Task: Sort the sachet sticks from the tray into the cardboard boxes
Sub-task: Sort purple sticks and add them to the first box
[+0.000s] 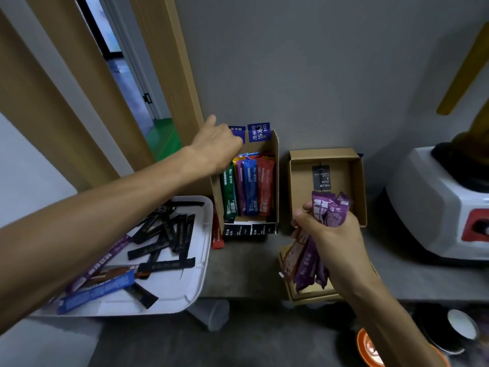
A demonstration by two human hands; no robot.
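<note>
Gripping a bundle of purple sachet sticks (328, 210), the right hand (330, 239) has its fingers curled tightly round their middle, so that the ends stick out above and below the fist. It hangs over the near edge of the right cardboard box (297, 186), which holds only a black label (321, 177) on its floor. Part of a third box (312, 295) shows beneath the bundle's lower ends.

Just beside it, the left cardboard box (276, 181) carries a row of coloured sticks (250, 186) packed side by side: green, yellow, purple, blue and red. The left hand (217, 147) reaches to this box's far left corner, thumb raised, the back of the hand towards the camera. Its fingers are hidden behind it, so I cannot tell whether they grasp the cardboard or only touch it.

A red stick (217, 234) lies on the counter (243, 268) between that box and the white tray (195, 274). On the tray lies a loose heap of black sticks (169, 234), with a blue stick (98, 292) and a purple one (116, 250) partly under the left forearm. A white appliance (434, 202) stands at the counter's right end, well apart from the boxes.
</note>
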